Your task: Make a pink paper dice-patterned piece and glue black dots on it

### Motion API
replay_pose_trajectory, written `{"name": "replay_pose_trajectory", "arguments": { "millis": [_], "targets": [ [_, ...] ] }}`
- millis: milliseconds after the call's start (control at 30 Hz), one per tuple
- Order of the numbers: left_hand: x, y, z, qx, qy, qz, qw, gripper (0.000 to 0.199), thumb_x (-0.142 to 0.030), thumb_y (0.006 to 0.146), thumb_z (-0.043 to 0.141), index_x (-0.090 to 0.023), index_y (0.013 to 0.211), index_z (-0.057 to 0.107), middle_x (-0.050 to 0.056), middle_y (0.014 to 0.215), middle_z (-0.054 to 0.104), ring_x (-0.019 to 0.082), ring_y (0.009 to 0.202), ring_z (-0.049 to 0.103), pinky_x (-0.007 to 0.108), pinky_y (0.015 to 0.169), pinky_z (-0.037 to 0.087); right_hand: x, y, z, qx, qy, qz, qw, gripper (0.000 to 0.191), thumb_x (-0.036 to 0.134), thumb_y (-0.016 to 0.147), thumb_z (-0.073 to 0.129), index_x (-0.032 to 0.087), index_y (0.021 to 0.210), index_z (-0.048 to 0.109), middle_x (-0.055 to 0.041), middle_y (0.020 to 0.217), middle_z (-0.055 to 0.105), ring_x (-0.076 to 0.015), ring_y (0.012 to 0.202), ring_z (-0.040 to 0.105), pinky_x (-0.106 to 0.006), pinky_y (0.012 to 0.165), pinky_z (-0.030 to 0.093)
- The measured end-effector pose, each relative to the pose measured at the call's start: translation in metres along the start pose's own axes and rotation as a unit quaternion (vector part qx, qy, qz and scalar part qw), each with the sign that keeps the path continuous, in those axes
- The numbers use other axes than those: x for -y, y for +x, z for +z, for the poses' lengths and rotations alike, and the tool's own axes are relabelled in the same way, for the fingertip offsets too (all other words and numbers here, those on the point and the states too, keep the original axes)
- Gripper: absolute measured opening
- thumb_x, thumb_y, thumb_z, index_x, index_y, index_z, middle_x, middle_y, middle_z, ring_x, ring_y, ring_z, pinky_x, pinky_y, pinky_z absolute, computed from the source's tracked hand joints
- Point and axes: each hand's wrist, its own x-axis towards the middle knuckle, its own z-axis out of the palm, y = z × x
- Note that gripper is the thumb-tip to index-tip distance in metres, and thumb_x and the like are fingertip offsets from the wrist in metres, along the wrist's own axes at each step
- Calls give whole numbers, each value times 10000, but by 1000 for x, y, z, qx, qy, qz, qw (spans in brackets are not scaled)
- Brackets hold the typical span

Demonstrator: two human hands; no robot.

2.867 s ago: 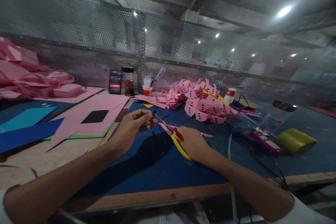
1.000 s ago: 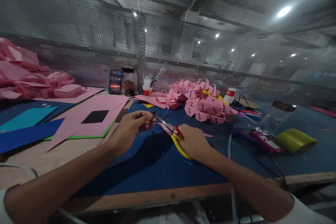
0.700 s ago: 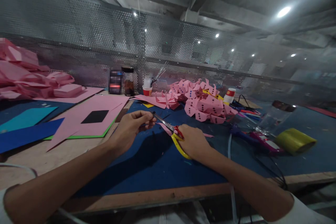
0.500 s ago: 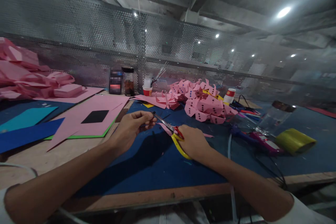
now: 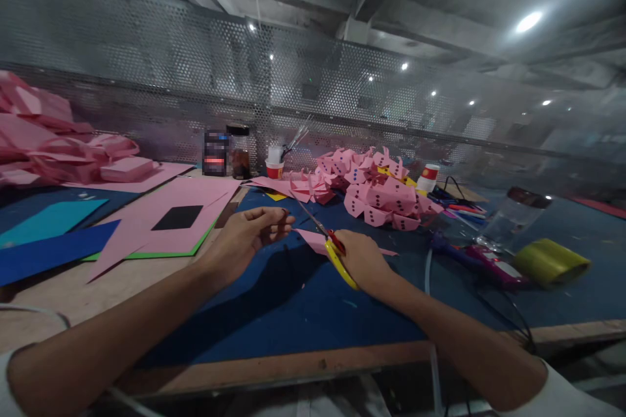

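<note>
Scissors (image 5: 338, 262) with red and yellow handles are gripped in my right hand (image 5: 364, 259). Their blades point up and to the left, just right of the left fingertips and apart from them. My left hand (image 5: 261, 231) is closed in a pinch, its thumb and forefinger together on a tiny dark piece (image 5: 285, 211); most of it is hidden. Behind the scissors a pink paper strip (image 5: 310, 241) lies on the blue mat (image 5: 274, 319), partly covered by my right hand.
Dotted pink paper shapes (image 5: 386, 199) are heaped behind my hands. To the left lie pink sheets (image 5: 147, 208) with a black square (image 5: 177, 217). A purple-red glue gun (image 5: 496, 267), yellow tape roll (image 5: 551, 264) and clear jar (image 5: 516, 218) are at right.
The scissors have swung away from the left fingertips, a little to the right, with the blades tilted more upward. My left hand has stayed nearly still, pinched.
</note>
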Motion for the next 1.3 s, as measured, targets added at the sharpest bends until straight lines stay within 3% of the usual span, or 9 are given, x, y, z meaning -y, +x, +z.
{"name": "replay_pose_trajectory", "arguments": {
  "millis": [433,600,767,900,1000,1100,1200,1300],
  "targets": [
    [-2,1,1,6,-30,-44,999,207,-95,818,684,-120,1015,740,141,1101,758,171,860,737,254,824,598,-3,2,-2,-2,44,17,999,202,337,950,510,199,834,601,-34,810,699,-176,720,616,-286,597,228],
    [-2,0,2,18,-23,-43,999,260,-67,809,662,-122,1053,732,153,1182,732,206,998,724,271,901,586,-2,1,-4,4,52,17,999,214,345,954,509,197,823,595,-32,802,693,-167,709,602,-280,600,231],
    [-2,0,2,22,-17,-43,999,291,-64,791,666,-122,1069,731,153,1191,730,214,1025,716,283,926,574,-1,2,-5,3,52,17,999,243,368,956,497,199,812,594,-27,778,684,-163,675,588,-282,581,217],
    [-1,1,0,28,-8,-22,999,240,-165,791,707,-129,1025,746,150,1110,758,232,984,725,329,929,562,-2,3,-3,-1,44,17,999,256,385,961,490,199,832,609,-33,792,691,-167,687,596,-287,584,221],
    [-1,5,-3,4,74,23,997,200,-302,771,754,-151,901,767,142,1030,774,256,977,716,354,905,546,-4,3,-2,-8,38,13,999,266,398,965,486,198,850,617,-45,843,705,-179,741,618,-287,601,239],
    [0,10,-7,7,202,59,978,171,-348,695,812,-189,746,770,144,1072,764,324,1128,645,410,994,468,-4,2,-3,-18,39,3,999,245,380,963,492,197,861,618,-46,875,708,-183,779,627,-283,622,260],
    [2,13,-10,28,297,115,947,136,-334,641,845,-242,714,775,128,1217,719,381,1315,488,505,1138,279,-5,2,-5,-43,45,-2,998,196,336,943,513,197,836,602,-37,853,697,-175,756,612,-280,618,262],
    [8,16,-13,39,396,198,896,69,-336,732,769,-277,762,788,95,1297,680,347,1400,385,514,1182,173,-8,2,-8,-72,60,0,996,194,326,928,528,196,789,568,-21,783,670,-157,693,580,-276,589,248]
  ]
}}
